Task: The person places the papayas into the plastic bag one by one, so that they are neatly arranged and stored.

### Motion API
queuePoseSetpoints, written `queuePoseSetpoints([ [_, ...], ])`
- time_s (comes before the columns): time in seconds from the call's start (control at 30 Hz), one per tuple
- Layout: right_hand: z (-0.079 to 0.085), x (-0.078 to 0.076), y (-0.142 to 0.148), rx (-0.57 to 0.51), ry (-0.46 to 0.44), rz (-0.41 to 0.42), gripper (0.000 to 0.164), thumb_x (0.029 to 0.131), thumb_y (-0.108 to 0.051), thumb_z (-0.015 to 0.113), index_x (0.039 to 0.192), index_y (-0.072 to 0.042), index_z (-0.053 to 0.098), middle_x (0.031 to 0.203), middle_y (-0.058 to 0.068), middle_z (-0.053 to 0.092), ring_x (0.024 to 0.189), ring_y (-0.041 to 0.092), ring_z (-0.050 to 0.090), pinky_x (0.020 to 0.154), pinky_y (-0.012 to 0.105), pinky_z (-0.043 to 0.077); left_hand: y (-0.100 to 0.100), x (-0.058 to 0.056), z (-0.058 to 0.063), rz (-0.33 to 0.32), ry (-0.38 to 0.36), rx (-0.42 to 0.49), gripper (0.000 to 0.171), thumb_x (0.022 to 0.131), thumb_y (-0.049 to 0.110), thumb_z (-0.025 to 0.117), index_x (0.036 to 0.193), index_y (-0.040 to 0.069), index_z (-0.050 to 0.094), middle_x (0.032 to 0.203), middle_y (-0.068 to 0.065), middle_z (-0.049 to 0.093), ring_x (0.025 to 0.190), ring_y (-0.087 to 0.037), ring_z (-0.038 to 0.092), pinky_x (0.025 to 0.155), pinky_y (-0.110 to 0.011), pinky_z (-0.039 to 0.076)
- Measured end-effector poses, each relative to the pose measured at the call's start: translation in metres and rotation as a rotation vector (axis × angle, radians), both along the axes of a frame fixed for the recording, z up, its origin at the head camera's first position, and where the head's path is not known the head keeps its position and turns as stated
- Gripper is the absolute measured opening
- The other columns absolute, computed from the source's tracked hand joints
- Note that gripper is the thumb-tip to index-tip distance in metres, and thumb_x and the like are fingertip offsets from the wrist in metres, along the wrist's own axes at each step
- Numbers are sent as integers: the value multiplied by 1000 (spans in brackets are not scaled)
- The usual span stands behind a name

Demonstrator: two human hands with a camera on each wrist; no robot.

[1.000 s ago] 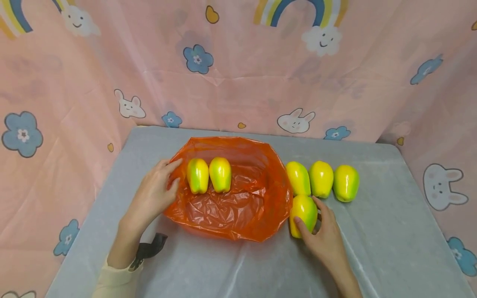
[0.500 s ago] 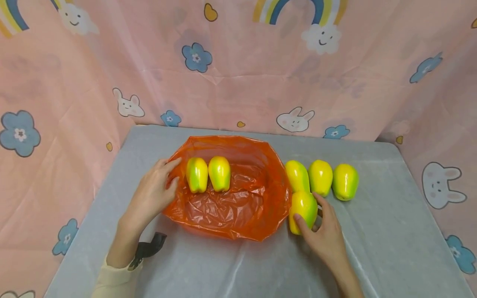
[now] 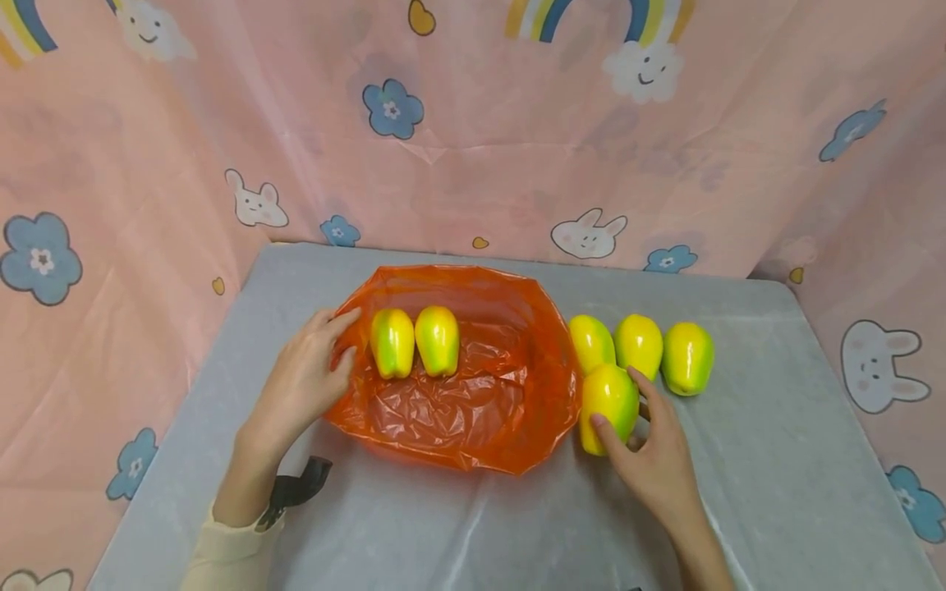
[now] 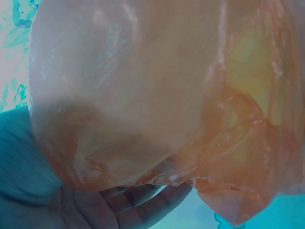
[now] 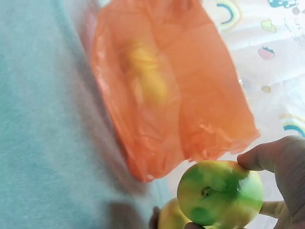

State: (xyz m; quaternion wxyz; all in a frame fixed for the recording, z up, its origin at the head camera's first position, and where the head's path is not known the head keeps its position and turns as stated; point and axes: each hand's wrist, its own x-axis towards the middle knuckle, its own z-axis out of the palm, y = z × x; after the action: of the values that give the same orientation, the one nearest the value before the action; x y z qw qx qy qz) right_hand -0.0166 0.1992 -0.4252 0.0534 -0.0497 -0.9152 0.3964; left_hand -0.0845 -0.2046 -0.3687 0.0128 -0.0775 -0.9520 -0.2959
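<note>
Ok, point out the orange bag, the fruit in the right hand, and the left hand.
orange bag (image 3: 473, 427): head view, crumpled bare floor of the bag.
held fruit (image 3: 609, 396): head view, middle of its yellow-green skin.
left hand (image 3: 299, 390): head view, back of the hand.

Orange translucent plastic bag (image 3: 458, 402), crinkled, glossy. Two yellow fruits with green streaks inside bag (image 3: 415, 341). Yellow-green fruit (image 3: 609, 396) at right hand (image 3: 650, 460), green with dark stem spot on its end in right wrist view (image 5: 220, 193). Three more yellow fruits with green sides in a row (image 3: 640, 351). Pale grey worktop (image 3: 443, 525), teal-tinted in wrist views. Pink backdrop cloth (image 3: 473, 148) printed with blue flowers, white rabbits, rainbows on smiling white clouds, small orange-yellow hearts. Cream sleeve (image 3: 229, 558) and black strap (image 3: 296, 490) at left wrist. Bag pale orange-pink, yellow showing through, in left wrist view (image 4: 157, 95)
</note>
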Motion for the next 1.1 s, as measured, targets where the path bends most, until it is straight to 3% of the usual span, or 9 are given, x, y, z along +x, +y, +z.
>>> queuePoseSetpoints([
  [0.1, 5, -1, 0, -48, -14, 15, 77, 97, -27, 76, 162, -10, 38, 156, 21, 48, 128, 50, 58, 82, 35, 64, 1, -1, 0, 0, 2, -3, 55, 97, 2, 64, 152, 0, 55, 135, -23, 61, 89, -31, 57, 76, -39, 53],
  [0.17, 8, -2, -1, -82, -25, 24, 77, 98, -28, 76, 162, -11, 36, 157, 20, 47, 128, 49, 57, 83, 37, 65, 1, -1, -1, -1, 0, -3, 55, 97, 2, 64, 152, 1, 55, 136, -23, 61, 89, -31, 58, 76, -39, 54],
  [0.33, 12, -3, -1, -116, -45, 32, 77, 98, -30, 75, 161, -12, 36, 154, 19, 47, 128, 46, 56, 79, 16, 57, 3, -2, -1, -3, -9, 1, 56, 97, 2, 65, 153, 1, 54, 137, -23, 61, 92, -32, 59, 79, -41, 57],
  [0.57, 20, -7, 1, -64, -34, 32, 78, 97, -31, 77, 160, -12, 36, 158, 20, 46, 129, 46, 57, 80, 12, 52, 3, -1, 0, -2, -7, -5, 55, 98, 2, 64, 152, 0, 55, 136, -23, 61, 90, -31, 59, 77, -39, 54],
  [0.67, 25, -8, 2, -65, -24, 33, 79, 96, -29, 77, 160, -12, 35, 159, 22, 44, 130, 47, 57, 85, 28, 63, 2, -1, 0, -2, -5, -6, 55, 97, 2, 64, 152, 0, 55, 135, -22, 61, 90, -31, 58, 76, -38, 53],
  [0.77, 30, -9, 1, -72, -12, 33, 80, 96, -27, 78, 160, -12, 34, 160, 22, 44, 130, 47, 57, 88, 48, 66, 2, 0, 1, -3, -4, -6, 55, 97, 1, 64, 152, 0, 55, 134, -22, 61, 89, -31, 58, 76, -38, 53],
  [0.87, 34, -10, 0, -92, 7, 43, 79, 95, -24, 79, 159, -12, 35, 159, 22, 44, 131, 47, 56, 86, 33, 65, 1, -1, 0, -7, 6, -5, 55, 97, 1, 64, 151, 0, 56, 135, -23, 62, 92, -32, 58, 77, -40, 52],
  [1.0, 38, -11, 1, -125, 40, 71, 80, 93, -18, 80, 158, -10, 35, 157, 21, 45, 131, 47, 56, 79, 6, 51, 1, -1, 0, -14, 14, -1, 54, 97, 0, 63, 151, -1, 56, 136, -24, 62, 93, -33, 59, 78, -42, 52],
  [1.1, 43, -12, 1, -132, 52, 83, 80, 93, -17, 80, 158, -9, 34, 157, 21, 44, 130, 46, 55, 79, 3, 50, 1, -1, 1, -14, 14, 2, 54, 97, 1, 63, 151, -1, 56, 137, -24, 61, 92, -32, 58, 78, -42, 51],
])
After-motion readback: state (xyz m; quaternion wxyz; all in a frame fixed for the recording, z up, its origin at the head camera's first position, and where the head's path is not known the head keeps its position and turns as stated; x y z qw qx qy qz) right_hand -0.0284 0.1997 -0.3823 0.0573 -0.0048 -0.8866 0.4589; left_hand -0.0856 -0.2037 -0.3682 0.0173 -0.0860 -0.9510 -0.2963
